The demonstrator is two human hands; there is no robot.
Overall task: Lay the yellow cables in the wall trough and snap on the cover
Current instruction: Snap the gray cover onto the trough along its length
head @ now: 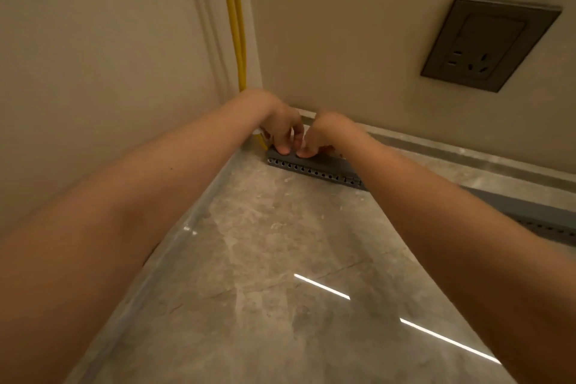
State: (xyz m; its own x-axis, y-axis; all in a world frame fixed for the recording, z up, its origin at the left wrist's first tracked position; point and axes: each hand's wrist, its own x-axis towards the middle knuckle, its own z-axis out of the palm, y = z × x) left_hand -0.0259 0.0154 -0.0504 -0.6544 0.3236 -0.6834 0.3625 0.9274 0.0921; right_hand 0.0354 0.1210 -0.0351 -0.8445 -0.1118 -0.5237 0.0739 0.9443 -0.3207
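Bare forearms (131, 196) nearest. Left hand (282, 131) and right hand (324, 135): bent fingers (284, 150) press the grey perforated plastic trough (311, 167) at the far wall (343, 40) foot; grip unclear. Two yellow cables (237, 25) drop behind the left hand.

Two yellow cables (236, 25) hang down the wall corner to the grey slotted trough (314, 169) along the floor edge.

Single view from a head-worn wide-angle camera, facing forward and steeply down along both outstretched forearms into a room corner. The left hand (282, 131) and right hand (314, 137) meet just above frame centre on the grey perforated plastic trough (314, 170). The polished grey stone floor (280, 290) fills 6 o'clock, close beneath the lens. The dark rectangular wall socket (489, 44) lies at 2 o'clock, and the two yellow cables (237, 25) enter at 12 o'clock.
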